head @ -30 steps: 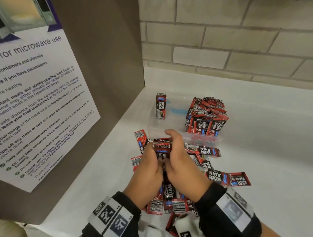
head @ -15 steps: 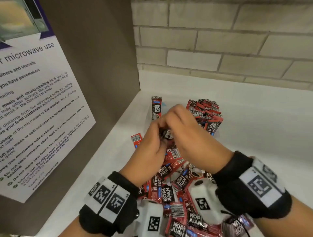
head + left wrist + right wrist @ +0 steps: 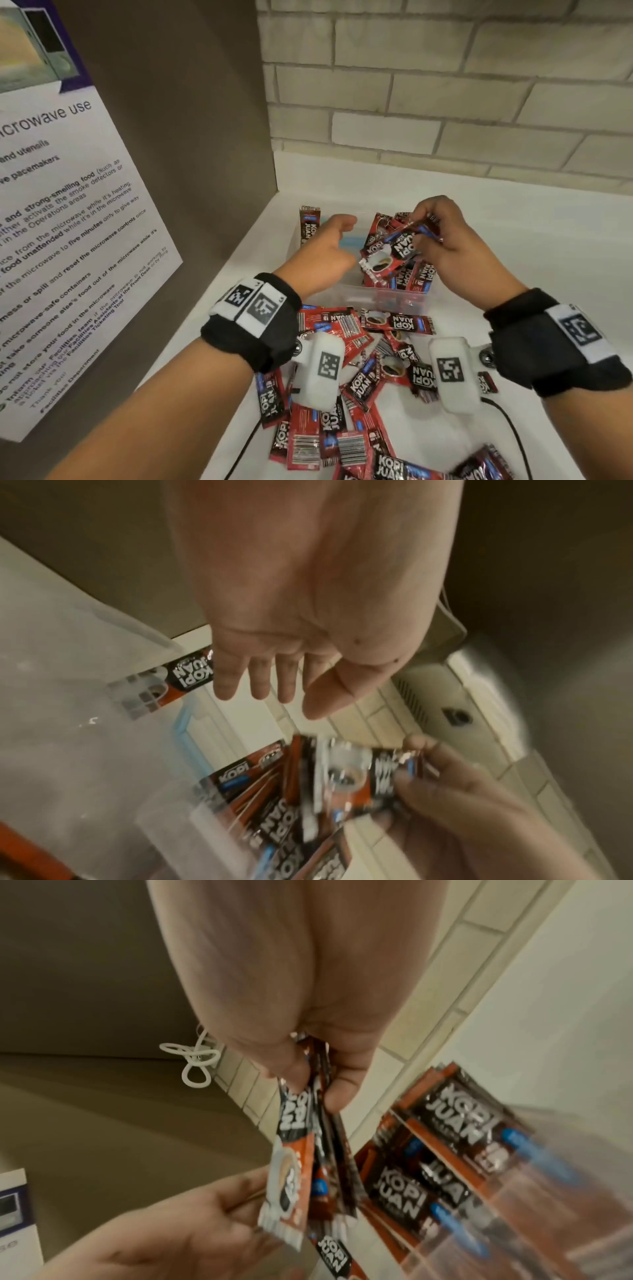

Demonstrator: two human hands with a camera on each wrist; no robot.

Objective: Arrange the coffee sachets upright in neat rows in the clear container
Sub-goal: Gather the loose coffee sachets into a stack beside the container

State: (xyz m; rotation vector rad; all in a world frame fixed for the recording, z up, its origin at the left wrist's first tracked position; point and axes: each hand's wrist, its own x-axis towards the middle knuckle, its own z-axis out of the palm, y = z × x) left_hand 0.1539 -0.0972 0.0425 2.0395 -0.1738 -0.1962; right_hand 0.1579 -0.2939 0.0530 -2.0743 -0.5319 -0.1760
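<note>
We note the white counter (image 3: 513,274), then the clear container (image 3: 387,294) near its back-left corner. Change vs. 1 s ago: both hands left the loose sachets (image 3: 342,342) at front. Right hand (image 3: 455,246) now pinches a bundle of sachets (image 3: 390,253) over the container's right-side rows (image 3: 416,277); left hand (image 3: 325,250) open, empty. Insertion pending. Container's left half is free; one sachet (image 3: 309,222) stands at the back-left.

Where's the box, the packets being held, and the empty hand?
box (image 3: 404,297), head view, clear front wall.
held packets (image 3: 383,258), head view, coffee-cup picture on the front packet.
left hand (image 3: 318,253), head view, back of the hand.
</note>
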